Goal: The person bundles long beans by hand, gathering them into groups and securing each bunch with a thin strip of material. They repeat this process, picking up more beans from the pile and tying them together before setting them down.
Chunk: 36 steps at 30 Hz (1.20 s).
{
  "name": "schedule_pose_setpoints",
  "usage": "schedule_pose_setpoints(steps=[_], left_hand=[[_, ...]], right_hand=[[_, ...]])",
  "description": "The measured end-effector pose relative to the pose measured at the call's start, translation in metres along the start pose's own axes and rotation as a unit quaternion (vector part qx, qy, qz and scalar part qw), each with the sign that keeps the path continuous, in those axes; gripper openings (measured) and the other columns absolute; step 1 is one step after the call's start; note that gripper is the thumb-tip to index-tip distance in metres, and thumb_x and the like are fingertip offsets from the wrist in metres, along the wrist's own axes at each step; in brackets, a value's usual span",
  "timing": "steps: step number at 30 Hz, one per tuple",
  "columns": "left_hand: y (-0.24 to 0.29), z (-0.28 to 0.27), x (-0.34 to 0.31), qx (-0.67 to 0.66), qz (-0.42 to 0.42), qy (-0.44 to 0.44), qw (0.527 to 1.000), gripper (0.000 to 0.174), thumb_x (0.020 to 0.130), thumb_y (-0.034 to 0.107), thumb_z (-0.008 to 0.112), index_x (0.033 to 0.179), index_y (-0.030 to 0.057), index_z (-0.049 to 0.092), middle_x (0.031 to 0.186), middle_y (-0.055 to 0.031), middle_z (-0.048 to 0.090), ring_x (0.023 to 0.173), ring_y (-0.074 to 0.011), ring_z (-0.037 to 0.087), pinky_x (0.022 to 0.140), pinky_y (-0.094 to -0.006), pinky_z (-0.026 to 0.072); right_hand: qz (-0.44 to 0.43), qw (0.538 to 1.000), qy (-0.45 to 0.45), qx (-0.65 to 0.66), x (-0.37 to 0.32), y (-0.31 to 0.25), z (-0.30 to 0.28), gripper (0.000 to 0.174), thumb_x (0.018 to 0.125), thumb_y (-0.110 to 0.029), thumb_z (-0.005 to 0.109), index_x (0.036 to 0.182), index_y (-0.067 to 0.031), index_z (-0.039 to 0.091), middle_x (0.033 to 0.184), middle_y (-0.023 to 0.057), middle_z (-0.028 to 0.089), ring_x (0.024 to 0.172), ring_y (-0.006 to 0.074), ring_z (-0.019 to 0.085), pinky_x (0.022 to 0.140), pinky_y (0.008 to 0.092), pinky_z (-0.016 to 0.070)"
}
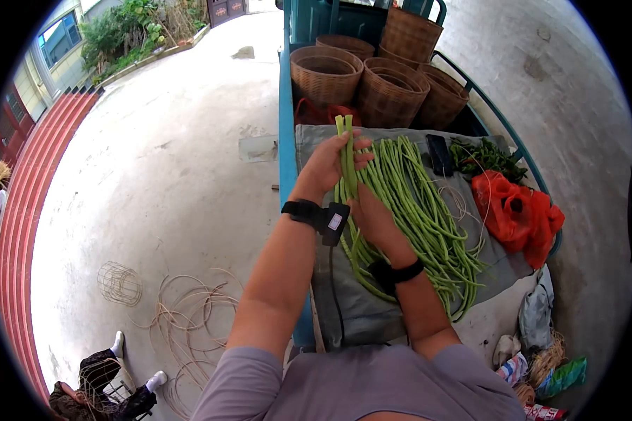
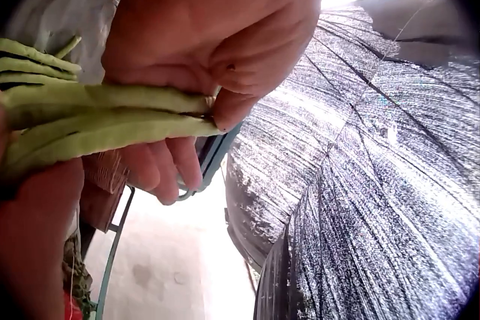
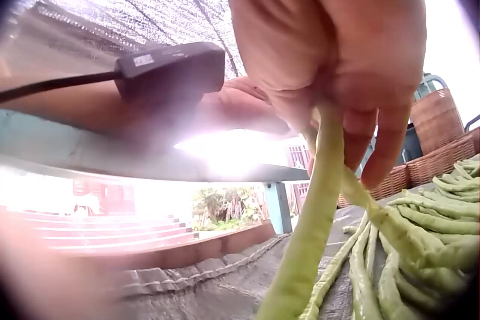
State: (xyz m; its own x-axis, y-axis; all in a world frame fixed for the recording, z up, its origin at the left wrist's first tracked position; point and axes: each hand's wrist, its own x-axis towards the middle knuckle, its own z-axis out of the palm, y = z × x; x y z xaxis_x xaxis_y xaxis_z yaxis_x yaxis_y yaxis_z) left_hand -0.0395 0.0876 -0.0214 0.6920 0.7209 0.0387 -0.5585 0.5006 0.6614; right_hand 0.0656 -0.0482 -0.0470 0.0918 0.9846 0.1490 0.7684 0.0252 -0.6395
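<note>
Long green beans (image 1: 347, 156), a small bunch with pale ends pointing up and away, run between my two hands. Near those ends my left hand (image 1: 321, 165) holds the bunch; its thumb presses on the beans (image 2: 112, 114) in the left wrist view while the other fingers pass behind. Lower down, my right hand (image 1: 372, 219) pinches the same bunch. In the right wrist view, bean stalks (image 3: 304, 252) hang below the right hand (image 3: 330, 27). A wide pile of long beans (image 1: 421, 210) lies on the grey cloth (image 1: 330, 309) just right of both hands.
Several woven baskets (image 1: 326, 74) stand at the far end of the blue cart bed (image 1: 286, 91). A phone (image 1: 439, 154), green peppers (image 1: 488, 160) and a red plastic bag (image 1: 516, 214) lie on the right. Coiled strips (image 1: 189, 309) and a seated person (image 1: 105, 386) are on the ground at left.
</note>
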Motion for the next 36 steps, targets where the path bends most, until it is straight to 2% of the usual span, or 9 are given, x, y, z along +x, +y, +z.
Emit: schedule_pose_setpoints(steps=[3,6,9,11,15,21,27,30,36], left_hand=[[0.0,-0.003,0.001,0.041,0.006,-0.016,0.999,0.034,0.095,0.026,0.057,0.119,0.0027,0.054,0.085,-0.0028,0.059,0.073,-0.0158,0.06,0.064,-0.029,0.049],[-0.003,-0.011,0.004,0.059,-0.01,0.081,0.995,0.023,0.088,0.023,0.066,0.101,0.0046,0.06,0.067,0.0023,0.048,0.055,-0.0099,0.047,0.052,-0.0252,0.0393],[-0.004,-0.021,0.001,0.186,0.034,0.225,0.956,0.017,0.084,0.019,0.069,0.084,0.0071,0.056,0.06,0.0024,0.046,0.047,-0.0094,0.042,0.044,-0.0253,0.0328],[-0.006,-0.019,-0.001,0.239,0.057,0.251,0.936,0.019,0.082,0.017,0.069,0.078,0.0079,0.053,0.059,0.0016,0.046,0.044,-0.0099,0.04,0.041,-0.0264,0.0313],[-0.008,-0.029,0.007,0.229,0.064,0.295,0.925,0.011,0.08,0.011,0.061,0.08,0.0014,0.055,0.06,-0.0022,0.05,0.042,-0.0111,0.043,0.036,-0.0277,0.0295],[-0.004,-0.027,0.003,0.296,0.024,0.314,0.902,0.023,0.082,0.015,0.065,0.09,-0.0034,0.054,0.076,-0.0105,0.059,0.045,-0.0122,0.044,0.038,-0.0271,0.0338],[-0.003,-0.03,0.002,0.315,0.012,0.321,0.893,0.023,0.082,0.015,0.064,0.095,-0.0023,0.055,0.077,-0.0107,0.06,0.05,-0.0137,0.048,0.041,-0.027,0.0375],[-0.005,-0.025,-0.002,0.266,0.028,0.326,0.907,0.026,0.083,0.016,0.065,0.098,-0.0026,0.055,0.084,-0.0125,0.061,0.057,-0.0156,0.053,0.045,-0.0279,0.0414],[-0.005,-0.038,0.006,0.266,-0.003,0.323,0.908,0.034,0.085,0.02,0.066,0.108,-0.0017,0.054,0.104,-0.0182,0.059,0.084,-0.0234,0.062,0.064,-0.0364,0.0549]], right_hand=[[-0.053,0.996,-0.005,0.071,-0.001,0.009,0.001,0.031,0.094,-0.015,0.049,0.122,-0.0027,0.046,0.094,0.021,0.06,0.085,0.0363,0.061,0.07,0.0402,0.0471],[-0.048,0.987,-0.048,0.142,-0.006,-0.006,-0.006,0.027,0.091,-0.024,0.053,0.11,-0.0037,0.052,0.095,0.0212,0.061,0.087,0.0392,0.06,0.076,0.0453,0.0468],[0.098,0.94,-0.036,0.326,0.006,0.012,0.0,0.028,0.088,-0.027,0.057,0.104,-0.0035,0.058,0.094,0.017,0.063,0.086,0.0355,0.061,0.074,0.0435,0.0481],[0.071,0.993,0.036,0.086,0.016,0.028,0.001,0.028,0.087,-0.028,0.058,0.103,-0.005,0.06,0.094,0.0139,0.064,0.087,0.034,0.062,0.072,0.0426,0.0487],[0.068,0.976,0.058,-0.2,0.043,0.053,0.022,0.031,0.083,-0.036,0.063,0.103,-0.012,0.065,0.092,0.0092,0.066,0.086,0.0277,0.064,0.069,0.0382,0.0497],[0.1,0.956,-0.067,-0.267,0.048,0.018,0.043,0.031,0.081,-0.032,0.064,0.098,-0.0066,0.062,0.094,0.0101,0.066,0.09,0.0279,0.065,0.069,0.0399,0.051],[0.076,0.96,0.015,-0.268,0.06,0.044,0.079,0.033,0.077,-0.031,0.065,0.096,-0.0046,0.061,0.089,0.0132,0.067,0.083,0.0297,0.067,0.068,0.039,0.0521],[0.136,0.972,-0.003,-0.192,0.058,0.039,0.06,0.034,0.076,-0.029,0.064,0.1,-0.0051,0.059,0.089,0.0136,0.067,0.081,0.0298,0.067,0.068,0.0387,0.0515],[0.072,0.981,0.167,0.064,0.035,0.031,0.036,0.033,0.075,-0.023,0.07,0.099,-0.0048,0.056,0.077,0.0087,0.059,0.067,0.0262,0.059,0.06,0.0392,0.0455]])
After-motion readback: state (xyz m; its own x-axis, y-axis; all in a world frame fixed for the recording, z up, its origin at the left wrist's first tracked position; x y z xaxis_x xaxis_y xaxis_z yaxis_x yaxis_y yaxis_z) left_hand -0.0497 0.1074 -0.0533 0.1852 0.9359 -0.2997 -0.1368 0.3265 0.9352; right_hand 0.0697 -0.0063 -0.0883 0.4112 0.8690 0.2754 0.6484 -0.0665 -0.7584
